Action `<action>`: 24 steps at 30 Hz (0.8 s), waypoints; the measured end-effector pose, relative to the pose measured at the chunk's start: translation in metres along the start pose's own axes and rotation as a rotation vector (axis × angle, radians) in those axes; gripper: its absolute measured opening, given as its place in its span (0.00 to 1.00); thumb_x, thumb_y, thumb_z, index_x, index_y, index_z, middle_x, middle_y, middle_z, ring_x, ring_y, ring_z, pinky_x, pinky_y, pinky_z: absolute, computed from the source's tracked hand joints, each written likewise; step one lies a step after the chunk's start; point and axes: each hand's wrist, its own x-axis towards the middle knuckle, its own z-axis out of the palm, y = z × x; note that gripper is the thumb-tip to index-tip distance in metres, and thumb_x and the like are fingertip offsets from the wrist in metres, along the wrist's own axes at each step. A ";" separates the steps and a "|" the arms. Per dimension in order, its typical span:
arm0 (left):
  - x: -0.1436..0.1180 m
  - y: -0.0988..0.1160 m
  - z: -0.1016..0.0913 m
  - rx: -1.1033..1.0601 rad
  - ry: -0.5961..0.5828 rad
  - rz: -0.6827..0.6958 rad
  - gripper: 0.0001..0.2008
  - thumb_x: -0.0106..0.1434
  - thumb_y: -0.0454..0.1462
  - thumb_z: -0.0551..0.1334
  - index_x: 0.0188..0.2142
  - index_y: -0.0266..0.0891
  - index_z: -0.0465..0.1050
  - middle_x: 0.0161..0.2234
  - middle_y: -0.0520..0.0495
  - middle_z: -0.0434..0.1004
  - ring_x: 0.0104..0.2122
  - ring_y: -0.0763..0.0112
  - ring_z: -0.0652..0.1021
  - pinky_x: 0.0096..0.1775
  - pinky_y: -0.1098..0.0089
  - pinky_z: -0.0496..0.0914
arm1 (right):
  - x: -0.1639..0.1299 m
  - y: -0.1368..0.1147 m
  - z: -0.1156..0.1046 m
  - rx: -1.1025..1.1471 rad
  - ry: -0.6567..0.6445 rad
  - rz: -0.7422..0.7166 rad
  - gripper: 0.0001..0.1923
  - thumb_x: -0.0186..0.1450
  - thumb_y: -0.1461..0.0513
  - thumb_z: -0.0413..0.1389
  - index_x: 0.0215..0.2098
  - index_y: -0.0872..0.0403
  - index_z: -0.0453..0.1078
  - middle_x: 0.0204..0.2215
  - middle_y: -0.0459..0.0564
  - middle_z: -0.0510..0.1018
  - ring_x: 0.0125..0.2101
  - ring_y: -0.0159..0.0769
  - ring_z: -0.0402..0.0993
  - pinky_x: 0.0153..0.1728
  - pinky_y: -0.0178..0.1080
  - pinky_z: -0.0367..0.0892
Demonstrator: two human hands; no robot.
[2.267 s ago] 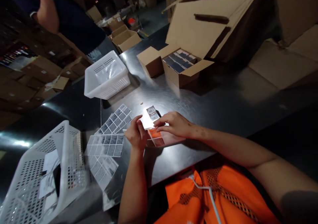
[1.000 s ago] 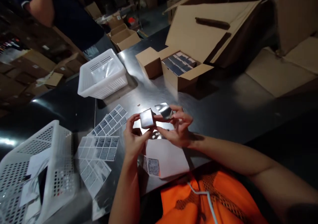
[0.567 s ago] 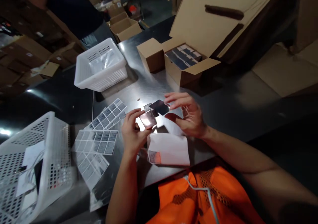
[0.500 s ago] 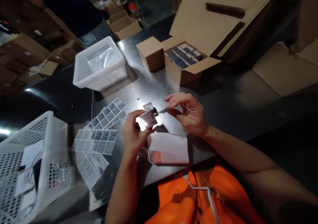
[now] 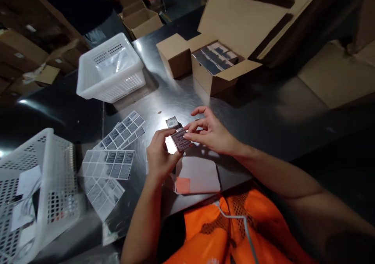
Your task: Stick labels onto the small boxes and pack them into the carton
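Left hand: I see my left hand (image 5: 159, 154) at the centre of the view, its grip closed on the small dark box (image 5: 181, 140), fingertips on the near left edge.
Right hand: my right hand (image 5: 212, 133) comes in from 3 o'clock, thumb and fingers pinching the far right edge of the same box, so that grip is grasping it too.
Small dark box: held just above the bench (image 5: 263, 115) between both hands, tilted, its printed face up; a small barcode label (image 5: 172, 122) shows at its 11 o'clock, touching or just behind it, I cannot tell which.
Backing sheet: a white sheet (image 5: 197, 180) with an orange patch lies flat at 6 o'clock of the hands.
Label sheets: three sheets of labels (image 5: 108, 164) lie fanned at 9 o'clock, near the left hand.
Near basket: a white perforated basket (image 5: 55, 186) sits at 8 o'clock, papers inside.
Far basket: a second white basket (image 5: 111, 70) stands at 11 o'clock, well apart.
Carton: an open cardboard carton (image 5: 216, 66) at 1 o'clock holds rows of dark boxes.
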 end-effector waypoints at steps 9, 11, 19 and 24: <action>-0.002 0.003 0.003 -0.043 -0.015 -0.138 0.21 0.51 0.35 0.71 0.45 0.43 0.72 0.40 0.50 0.78 0.36 0.65 0.79 0.34 0.68 0.72 | 0.001 -0.005 0.001 0.040 0.058 0.051 0.30 0.53 0.57 0.69 0.45 0.48 0.56 0.25 0.39 0.74 0.45 0.42 0.77 0.41 0.41 0.74; 0.000 0.003 0.004 -0.055 -0.015 -0.165 0.21 0.52 0.38 0.72 0.46 0.43 0.72 0.41 0.49 0.78 0.37 0.64 0.79 0.35 0.66 0.73 | 0.003 -0.006 -0.001 0.017 0.087 0.054 0.30 0.55 0.54 0.69 0.46 0.47 0.56 0.28 0.41 0.76 0.38 0.40 0.77 0.39 0.42 0.73; 0.001 0.002 0.011 -0.153 -0.004 -0.153 0.28 0.49 0.38 0.75 0.51 0.47 0.74 0.46 0.46 0.79 0.42 0.58 0.80 0.39 0.61 0.75 | 0.000 -0.011 -0.005 0.057 0.108 0.031 0.32 0.55 0.48 0.68 0.47 0.49 0.58 0.31 0.44 0.77 0.37 0.41 0.75 0.44 0.45 0.68; 0.001 0.002 0.010 -0.167 0.002 -0.183 0.25 0.51 0.38 0.72 0.50 0.44 0.74 0.45 0.45 0.80 0.39 0.60 0.80 0.38 0.61 0.75 | -0.002 -0.012 -0.002 0.082 0.076 0.046 0.33 0.54 0.48 0.69 0.47 0.48 0.57 0.30 0.43 0.77 0.35 0.41 0.75 0.44 0.45 0.67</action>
